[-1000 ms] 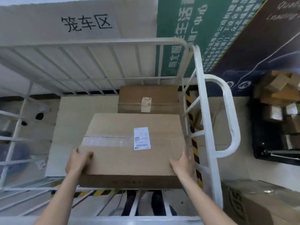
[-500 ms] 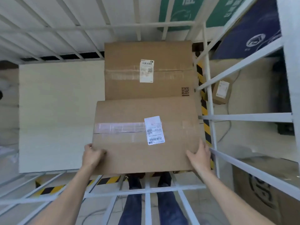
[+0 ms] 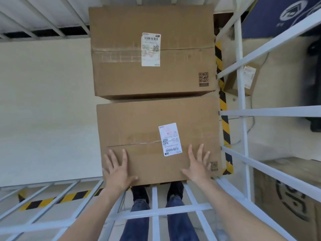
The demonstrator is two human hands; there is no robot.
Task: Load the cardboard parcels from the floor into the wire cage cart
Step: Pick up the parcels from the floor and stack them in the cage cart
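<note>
Two brown cardboard parcels lie inside the white wire cage cart (image 3: 243, 112), along its right side. The near parcel (image 3: 139, 126) carries a white shipping label and sits on the pale cart floor (image 3: 46, 108). Behind it, touching or nearly so, lies the far parcel (image 3: 121, 70) with its own label. My left hand (image 3: 118, 169) rests flat on the near parcel's front left top, fingers spread. Flat on the front right top, beside the label, lies my right hand (image 3: 198, 166), also spread. Neither hand grips anything.
The cart's left half holds only bare pale flooring. White bars (image 3: 156, 211) cross between me and the cart. Outside the right wall lie a small labelled parcel (image 3: 232, 86) and a large printed box (image 3: 286, 197). Yellow-black tape (image 3: 224, 119) marks the floor.
The near parcel went down from my grip onto the cart floor in front of the far parcel. Both hands left its side edges and now lie flat on its top.
</note>
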